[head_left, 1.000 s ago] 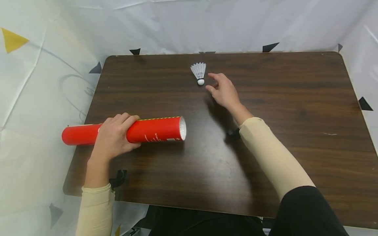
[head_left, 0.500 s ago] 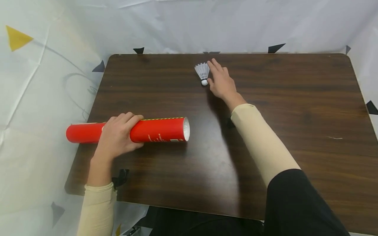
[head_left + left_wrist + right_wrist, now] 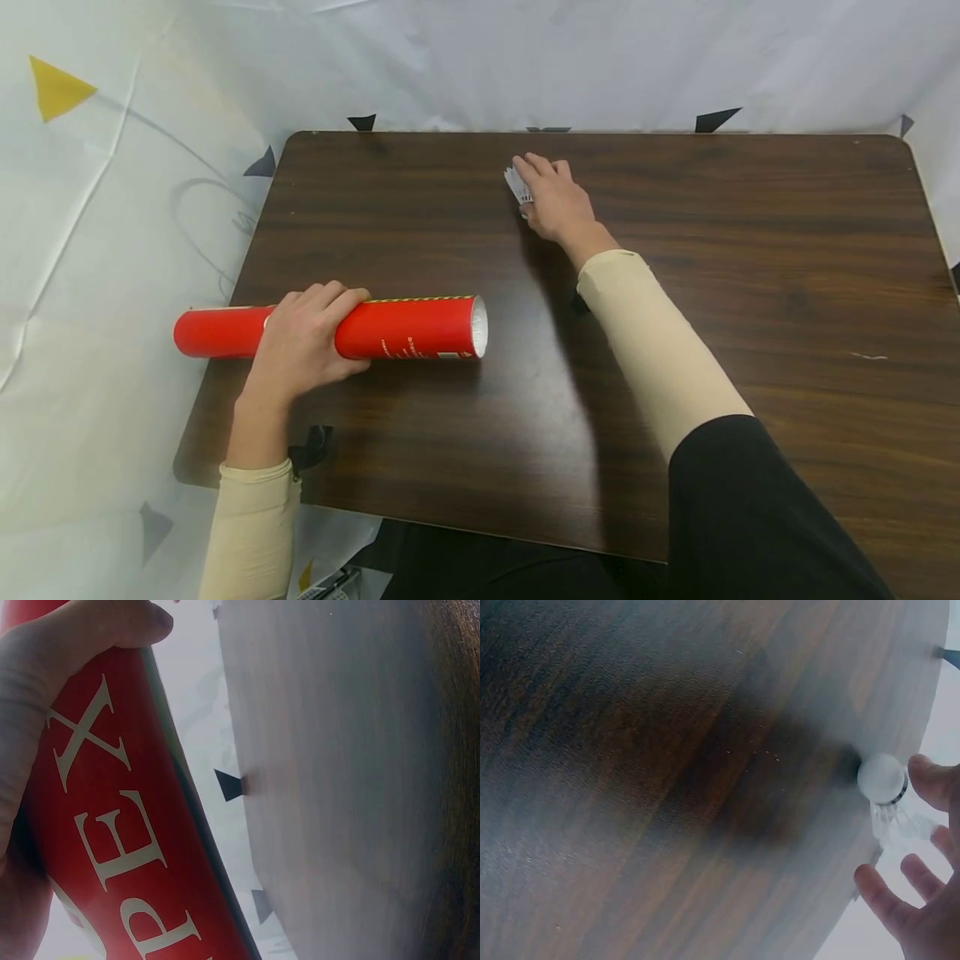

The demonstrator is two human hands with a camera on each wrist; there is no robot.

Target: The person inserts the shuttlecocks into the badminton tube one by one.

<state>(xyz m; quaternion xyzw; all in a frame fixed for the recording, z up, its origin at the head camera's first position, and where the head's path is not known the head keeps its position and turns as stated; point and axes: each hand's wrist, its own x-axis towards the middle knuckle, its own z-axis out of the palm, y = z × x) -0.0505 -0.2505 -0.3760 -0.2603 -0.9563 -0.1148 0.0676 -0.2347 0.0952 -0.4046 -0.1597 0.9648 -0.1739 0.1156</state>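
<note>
My left hand [image 3: 303, 342] grips a long red cardboard tube [image 3: 412, 328] around its middle, over the left part of the brown table. The tube lies crosswise, its pale hollow end facing right and its far end reaching past the table's left edge. Large pale letters run along it in the left wrist view. Toward the back of the table, my right hand [image 3: 558, 200] pinches a white shuttlecock [image 3: 517, 185], partly covering it. In the right wrist view, the thumb is at the band by the round cork [image 3: 881, 778], while fingers reach beside the feathered skirt [image 3: 900, 825].
The dark wood-grain table [image 3: 712, 292] spans the workspace. White sheeting [image 3: 465, 67] rises behind it and on both sides, with black tape pieces [image 3: 717, 120] along the back edge and a yellow patch [image 3: 58, 89] at left.
My right hand has come from the right of the shuttlecock, over its side, and now pinches it. The left hand keeps its grip on the tube. The head view has shifted slightly.
</note>
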